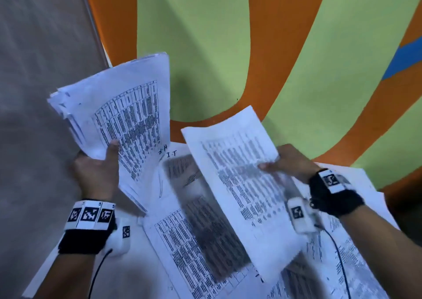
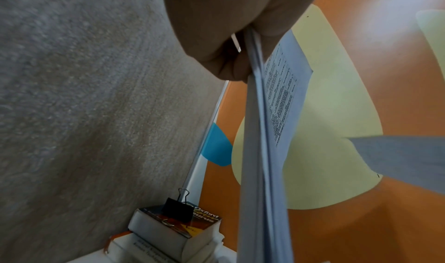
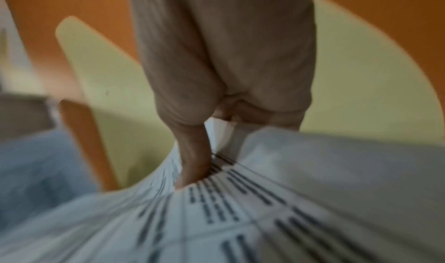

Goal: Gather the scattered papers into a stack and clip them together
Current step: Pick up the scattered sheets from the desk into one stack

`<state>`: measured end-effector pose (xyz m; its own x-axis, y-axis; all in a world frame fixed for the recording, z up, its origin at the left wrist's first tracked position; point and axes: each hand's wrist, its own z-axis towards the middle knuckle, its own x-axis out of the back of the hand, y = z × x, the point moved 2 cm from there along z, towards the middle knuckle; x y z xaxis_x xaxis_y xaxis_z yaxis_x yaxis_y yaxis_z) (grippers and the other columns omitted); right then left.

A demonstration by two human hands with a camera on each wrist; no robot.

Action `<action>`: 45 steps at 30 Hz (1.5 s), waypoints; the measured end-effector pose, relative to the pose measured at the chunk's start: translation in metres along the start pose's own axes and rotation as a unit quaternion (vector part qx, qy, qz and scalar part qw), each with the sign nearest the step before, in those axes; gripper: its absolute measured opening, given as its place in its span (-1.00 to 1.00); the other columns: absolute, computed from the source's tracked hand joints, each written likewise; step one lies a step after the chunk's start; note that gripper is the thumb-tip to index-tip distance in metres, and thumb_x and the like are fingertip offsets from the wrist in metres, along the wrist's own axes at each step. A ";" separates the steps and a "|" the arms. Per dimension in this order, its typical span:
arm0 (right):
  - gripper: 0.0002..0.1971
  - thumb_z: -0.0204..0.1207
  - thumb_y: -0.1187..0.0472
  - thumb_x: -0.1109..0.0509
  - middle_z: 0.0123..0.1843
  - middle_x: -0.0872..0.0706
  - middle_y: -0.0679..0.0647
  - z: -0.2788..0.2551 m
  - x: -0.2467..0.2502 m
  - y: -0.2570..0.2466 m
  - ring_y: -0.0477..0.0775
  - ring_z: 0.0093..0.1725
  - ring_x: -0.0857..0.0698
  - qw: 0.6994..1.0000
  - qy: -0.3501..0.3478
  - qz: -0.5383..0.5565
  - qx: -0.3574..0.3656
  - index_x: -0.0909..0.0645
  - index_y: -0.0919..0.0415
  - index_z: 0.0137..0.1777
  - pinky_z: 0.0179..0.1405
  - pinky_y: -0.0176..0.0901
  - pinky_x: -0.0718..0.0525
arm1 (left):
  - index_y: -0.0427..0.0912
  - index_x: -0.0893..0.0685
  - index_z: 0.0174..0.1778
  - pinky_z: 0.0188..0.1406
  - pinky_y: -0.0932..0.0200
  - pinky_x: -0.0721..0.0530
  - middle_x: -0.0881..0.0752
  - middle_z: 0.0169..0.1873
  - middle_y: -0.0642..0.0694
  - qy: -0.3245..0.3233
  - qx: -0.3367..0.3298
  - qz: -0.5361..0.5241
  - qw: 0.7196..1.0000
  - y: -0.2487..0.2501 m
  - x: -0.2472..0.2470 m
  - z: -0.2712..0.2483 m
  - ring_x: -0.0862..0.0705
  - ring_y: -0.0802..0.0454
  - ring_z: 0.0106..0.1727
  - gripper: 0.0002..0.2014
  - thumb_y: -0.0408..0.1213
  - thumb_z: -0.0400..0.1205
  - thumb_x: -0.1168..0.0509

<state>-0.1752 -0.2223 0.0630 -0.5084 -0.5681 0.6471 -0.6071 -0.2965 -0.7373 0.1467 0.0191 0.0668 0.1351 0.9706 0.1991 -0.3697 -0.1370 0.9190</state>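
Papers: two held batches.

A floor mat of orange, green and blue shapes spreads ahead of both hands, meeting grey carpet off the left hand's side. Beyond the left hand, books sit stacked, an Oxford volume on top.

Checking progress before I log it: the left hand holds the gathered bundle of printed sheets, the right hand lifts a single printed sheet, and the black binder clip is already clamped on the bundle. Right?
Not quite. The black binder clip is not on the bundle; the left wrist view shows it lying on a stack of books. The left hand does hold the bundle of printed sheets, and the right hand lifts a single printed sheet.
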 end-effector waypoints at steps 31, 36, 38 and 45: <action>-0.71 -0.01 0.33 -0.61 -0.29 -0.80 0.39 0.000 -0.124 0.081 0.26 -0.27 -0.75 0.868 0.190 0.342 -0.305 -0.68 0.49 -0.31 -0.21 0.19 -0.70 | -0.50 -0.65 0.11 -0.10 0.18 -0.50 -0.73 0.06 -0.41 -0.006 -0.029 -0.028 0.999 -0.005 0.008 0.006 -0.71 -0.13 -0.01 -0.63 -0.26 0.53 -0.44; -0.81 0.10 0.45 -0.60 -0.38 -0.75 0.38 -0.002 -0.146 0.047 0.20 -0.39 -0.67 0.851 0.215 0.359 -0.318 -0.61 0.41 -0.54 -0.35 -0.05 -0.59 | -0.50 -0.64 0.11 0.01 0.09 -0.53 -0.72 0.08 -0.42 -0.017 -0.022 -0.033 0.999 -0.006 0.012 0.007 -0.66 -0.05 0.02 -0.62 -0.26 0.53 -0.44; -0.78 0.17 0.42 -0.59 -0.37 -0.72 0.34 0.002 -0.154 0.047 0.14 -0.41 -0.63 0.847 0.218 0.367 -0.317 -0.56 0.40 -0.50 -0.43 -0.22 -0.53 | -0.50 -0.64 0.14 0.07 0.02 -0.57 -0.72 0.10 -0.42 -0.018 -0.022 -0.033 0.999 -0.008 0.012 0.008 -0.70 -0.14 0.09 -0.60 -0.25 0.53 -0.44; -0.84 0.37 0.35 -0.46 -0.42 -0.56 0.20 -0.009 -0.125 0.055 0.12 -0.33 -0.55 0.864 0.255 0.338 -0.272 -0.53 0.34 -0.35 -0.37 -0.03 -0.55 | -0.55 -0.65 0.04 -0.01 -0.12 -0.65 -0.73 0.00 -0.50 -0.041 -0.032 -0.038 0.998 -0.012 0.010 0.007 -0.74 -0.36 0.03 -0.63 -0.26 0.52 -0.45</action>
<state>-0.1503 -0.1602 -0.0568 -0.9779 -0.0177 0.2082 -0.1933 0.4548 -0.8693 0.1594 0.0291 0.0604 0.2382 0.9581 0.1592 -0.4128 -0.0485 0.9095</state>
